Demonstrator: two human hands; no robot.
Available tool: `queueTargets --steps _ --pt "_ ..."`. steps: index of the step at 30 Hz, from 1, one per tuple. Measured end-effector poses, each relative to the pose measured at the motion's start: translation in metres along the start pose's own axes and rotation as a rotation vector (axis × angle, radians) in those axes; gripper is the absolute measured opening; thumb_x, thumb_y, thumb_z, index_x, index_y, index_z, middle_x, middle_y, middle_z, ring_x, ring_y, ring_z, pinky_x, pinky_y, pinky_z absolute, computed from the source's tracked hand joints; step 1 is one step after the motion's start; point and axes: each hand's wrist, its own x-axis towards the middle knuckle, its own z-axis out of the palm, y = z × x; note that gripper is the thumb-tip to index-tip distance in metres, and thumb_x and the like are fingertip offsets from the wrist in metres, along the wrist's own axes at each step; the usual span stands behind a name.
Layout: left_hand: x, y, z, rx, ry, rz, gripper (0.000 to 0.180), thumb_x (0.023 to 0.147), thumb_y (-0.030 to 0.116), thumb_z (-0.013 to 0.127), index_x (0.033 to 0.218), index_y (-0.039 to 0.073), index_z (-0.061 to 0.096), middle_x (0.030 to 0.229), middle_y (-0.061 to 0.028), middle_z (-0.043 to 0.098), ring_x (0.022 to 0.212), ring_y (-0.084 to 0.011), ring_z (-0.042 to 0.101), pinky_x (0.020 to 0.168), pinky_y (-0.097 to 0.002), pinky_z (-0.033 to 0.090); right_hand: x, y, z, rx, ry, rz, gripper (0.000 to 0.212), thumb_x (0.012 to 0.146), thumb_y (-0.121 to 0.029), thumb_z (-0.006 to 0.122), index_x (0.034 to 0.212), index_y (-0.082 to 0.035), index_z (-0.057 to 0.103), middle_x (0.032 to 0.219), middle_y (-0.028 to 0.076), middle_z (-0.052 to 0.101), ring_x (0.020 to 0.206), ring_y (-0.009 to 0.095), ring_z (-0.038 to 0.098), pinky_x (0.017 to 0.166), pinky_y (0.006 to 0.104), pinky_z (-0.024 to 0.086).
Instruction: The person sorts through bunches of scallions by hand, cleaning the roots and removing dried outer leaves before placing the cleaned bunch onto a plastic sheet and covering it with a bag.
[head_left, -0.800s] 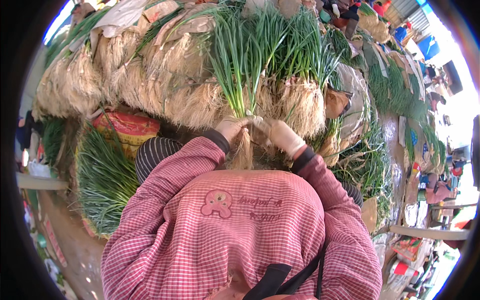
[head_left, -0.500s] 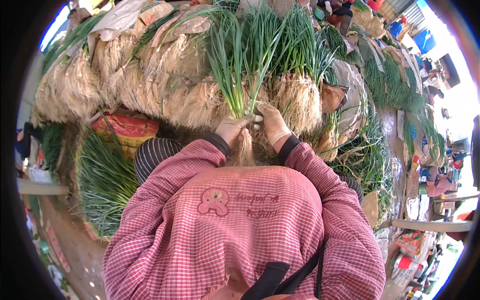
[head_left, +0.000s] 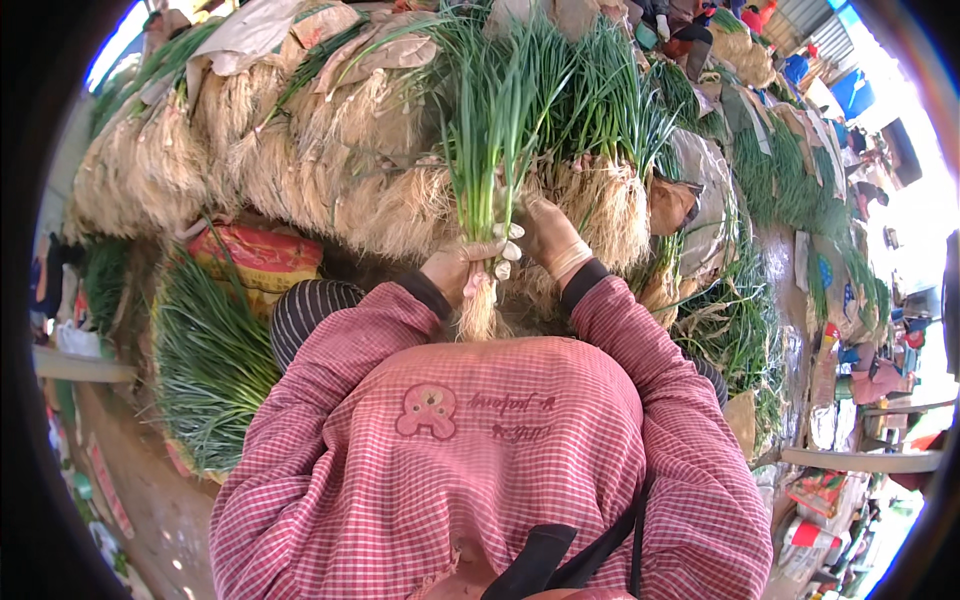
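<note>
A bunch of green onions (head_left: 484, 190) stands upright before my chest, its leaves pointing away and its pale roots (head_left: 478, 312) hanging toward me. My left hand (head_left: 462, 262), in a pale glove, is closed around the white stems just above the roots. Close by on the right is my gloved right hand (head_left: 550, 238), its thumb side toward the stems. Its fingers are mostly turned under and hidden, so whether it touches the bunch is unclear. Behind it, more rooted green onions (head_left: 600, 200) lean in a row.
Root-heavy bundles (head_left: 300, 180) line the far side, partly under sacking. A pile of green onions (head_left: 210, 350) lies at my left beside a red and yellow sack (head_left: 262, 262). Loose greens (head_left: 735, 310) lie at my right. Other people (head_left: 875, 370) sit farther off.
The bunch has come nearer to me and its leaves have drawn together. My left hand's fingers now wrap across the stems, and my right hand has shifted slightly right, away from my left.
</note>
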Motion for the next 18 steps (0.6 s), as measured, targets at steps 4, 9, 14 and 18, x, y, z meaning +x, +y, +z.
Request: queueTargets --steps 4,9,14,18 --pt "-0.006 0.013 -0.028 0.270 0.151 0.006 0.018 0.094 0.014 0.057 0.109 0.004 0.061 0.086 -0.0072 0.067 0.055 -0.0097 0.058 0.043 -0.0209 0.046 -0.025 -0.029 0.000 0.394 -0.233 0.111 0.034 0.086 -0.018 0.064 0.119 -0.012 0.059 0.097 0.006 0.062 0.090 0.020 0.059 0.080 0.0267 0.053" --pt "-0.008 0.026 -0.024 0.269 0.299 0.110 0.024 0.093 0.019 0.061 0.111 0.004 0.060 0.088 -0.0089 0.068 0.063 -0.0126 0.062 0.046 -0.0262 0.052 -0.011 -0.005 -0.056 0.535 -0.687 0.344 0.037 0.093 -0.027 0.056 0.121 -0.003 0.056 0.104 0.012 0.063 0.091 0.023 0.062 0.086 0.0319 0.053" --pt "0.005 0.030 -0.024 0.079 0.325 0.230 0.030 0.091 0.031 0.064 0.109 0.008 0.059 0.079 -0.0015 0.060 0.062 -0.0115 0.060 0.048 -0.0263 0.052 0.035 0.040 -0.072 0.706 -0.089 0.632 0.059 0.095 -0.030 0.054 0.142 -0.002 0.033 0.110 0.017 0.062 0.092 0.024 0.064 0.087 0.0335 0.053" --pt "0.021 0.041 -0.013 -0.067 0.036 0.169 0.028 0.093 0.029 0.061 0.109 0.008 0.056 0.084 -0.0011 0.058 0.068 -0.0128 0.058 0.054 -0.0252 0.051 0.082 0.104 0.003 0.514 -0.045 0.893 0.082 0.083 -0.026 0.070 0.146 -0.002 0.023 0.116 0.016 0.062 0.109 0.026 0.062 0.092 0.0348 0.051"
